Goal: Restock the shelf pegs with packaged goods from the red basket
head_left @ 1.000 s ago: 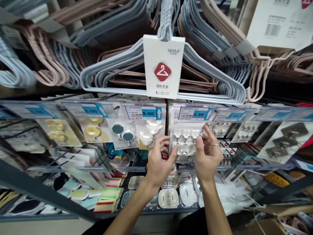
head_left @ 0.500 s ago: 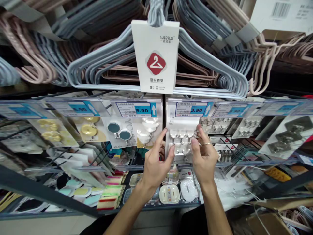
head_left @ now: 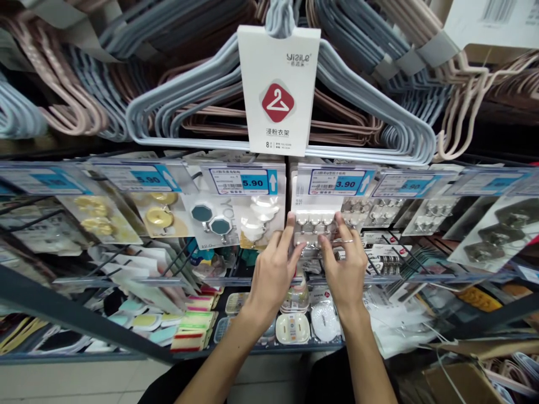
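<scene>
A pack of wall hooks (head_left: 315, 220), small metal hooks in rows on a pale card under clear plastic, hangs below the 3.90 price tag (head_left: 342, 183). My left hand (head_left: 273, 269) grips its left edge, thumb on the front and fingers at the side. On the opposite edge, my right hand (head_left: 346, 268) holds it the same way, a thin ring on one finger. Both thumbs press near the lower row of hooks. The fingertips behind the card are hidden. Left of it hangs a pack of white shell-like hooks (head_left: 256, 217).
Blue clothes hangers (head_left: 168, 104) with a white label card (head_left: 280, 92) hang right above. More carded hooks, teal (head_left: 221, 225) and yellow (head_left: 160, 216), line the rail. Soap dishes (head_left: 293, 328) sit on the shelf below. A cardboard box (head_left: 463, 381) stands at lower right.
The view has shifted slightly, so the shelf appears further right. Both hands stay on the hook pack, whose lower part now looks shorter, as if tilted.
</scene>
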The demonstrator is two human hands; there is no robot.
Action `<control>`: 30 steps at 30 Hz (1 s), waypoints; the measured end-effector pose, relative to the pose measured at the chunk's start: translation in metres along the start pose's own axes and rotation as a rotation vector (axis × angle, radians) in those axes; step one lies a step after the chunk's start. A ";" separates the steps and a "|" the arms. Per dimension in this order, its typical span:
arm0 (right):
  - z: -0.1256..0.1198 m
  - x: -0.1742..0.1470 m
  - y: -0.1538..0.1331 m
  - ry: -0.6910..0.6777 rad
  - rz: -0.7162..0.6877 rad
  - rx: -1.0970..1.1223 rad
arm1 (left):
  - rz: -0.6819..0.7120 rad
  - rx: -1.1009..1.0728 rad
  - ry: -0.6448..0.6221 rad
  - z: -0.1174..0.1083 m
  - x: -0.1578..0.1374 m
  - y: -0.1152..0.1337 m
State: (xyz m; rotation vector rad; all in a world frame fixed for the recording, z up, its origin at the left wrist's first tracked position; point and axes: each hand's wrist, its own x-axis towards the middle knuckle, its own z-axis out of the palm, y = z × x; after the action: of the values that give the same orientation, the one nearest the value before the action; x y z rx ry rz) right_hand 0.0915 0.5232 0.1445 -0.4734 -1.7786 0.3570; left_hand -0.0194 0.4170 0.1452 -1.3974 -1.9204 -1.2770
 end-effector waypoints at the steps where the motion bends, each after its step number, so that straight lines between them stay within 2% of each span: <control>1: 0.001 0.000 0.000 0.002 -0.002 -0.005 | 0.004 0.023 -0.002 0.000 0.000 0.000; 10: -0.001 -0.005 0.002 0.003 -0.002 0.008 | 0.018 0.079 -0.022 -0.004 -0.006 0.004; 15: -0.005 -0.011 0.001 0.100 0.015 0.013 | -0.044 0.031 0.092 -0.014 -0.008 0.006; 18: -0.010 -0.012 -0.003 0.158 0.019 0.074 | -0.149 -0.107 0.169 -0.027 -0.005 0.002; 23: -0.018 -0.013 -0.013 0.187 0.073 0.211 | -0.465 -0.437 0.267 -0.054 0.004 -0.011; 25: -0.020 -0.016 -0.019 0.151 0.134 0.287 | -0.537 -0.490 0.305 -0.064 0.008 -0.020; 30: -0.016 -0.029 -0.044 -0.049 0.294 0.487 | -0.598 -0.480 0.359 -0.083 0.011 -0.034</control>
State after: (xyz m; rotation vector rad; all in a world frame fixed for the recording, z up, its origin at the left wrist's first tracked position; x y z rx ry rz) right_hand 0.1080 0.4705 0.1450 -0.3747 -1.5962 0.9876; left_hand -0.0681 0.3483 0.1785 -0.6932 -1.9074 -2.2100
